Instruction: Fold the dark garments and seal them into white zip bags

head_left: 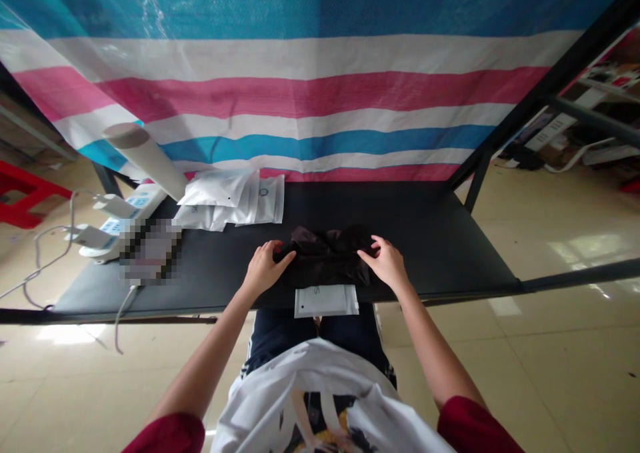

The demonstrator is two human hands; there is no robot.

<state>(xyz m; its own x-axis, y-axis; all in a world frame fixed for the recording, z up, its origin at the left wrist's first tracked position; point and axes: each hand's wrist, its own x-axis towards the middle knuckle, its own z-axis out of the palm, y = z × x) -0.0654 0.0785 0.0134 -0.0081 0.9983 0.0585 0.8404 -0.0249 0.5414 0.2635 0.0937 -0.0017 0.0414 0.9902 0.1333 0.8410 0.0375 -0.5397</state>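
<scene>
A folded dark garment of black fabric (pixel 325 258) lies on the black table top (pixel 440 253), near the front edge. My left hand (pixel 265 269) grips its left side, and my right hand (pixel 385 263) grips its right side. Just in front of the cloth, a flat white packaging pouch (pixel 326 301) with a printed label lies at the table's edge. Its far end is tucked under or against the garment. To the left of my left hand stands a pile of similar white pouches (pixel 235 199).
At the table's left are a white power strip (pixel 127 219) with plugged-in adapters and cables, a pixelated blurred object (pixel 150 249), and a tilted cardboard tube (pixel 145 159). A striped tarp (pixel 300 93) hangs behind the table. A red stool (pixel 25 193) stands on the tiled floor.
</scene>
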